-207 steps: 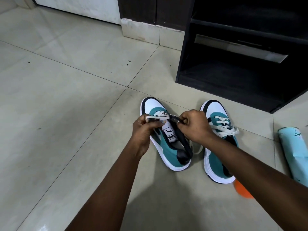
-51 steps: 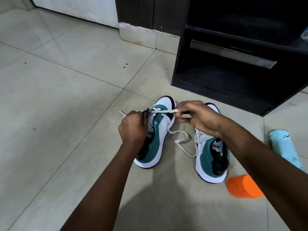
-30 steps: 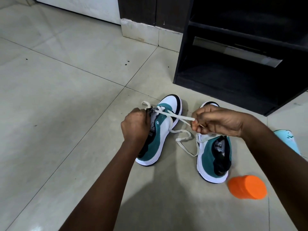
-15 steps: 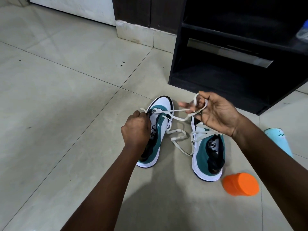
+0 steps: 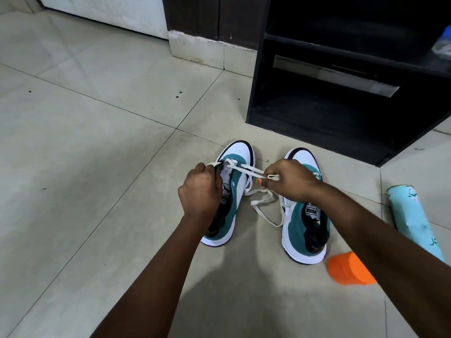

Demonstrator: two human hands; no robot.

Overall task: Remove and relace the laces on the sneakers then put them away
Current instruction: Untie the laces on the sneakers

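Two white and teal sneakers stand on the tiled floor, toes pointing away from me. The left sneaker is tipped onto its side. My left hand grips its tongue and upper edge, with a short lace end sticking out by the thumb. A cream lace runs taut from that shoe's eyelets to my right hand, which pinches it in a small loop. Slack lace lies on the floor between the shoes. The right sneaker stands upright, partly hidden by my right hand.
A black open shoe cabinet stands just beyond the sneakers, its low shelf dark. An orange cup-like object and a light blue cylinder lie on the floor at the right. Bare floor tiles spread to the left.
My right hand has come down from a raised, spread-finger pose and closed on the lace nearer the right sneaker. My left hand stays on the left sneaker.
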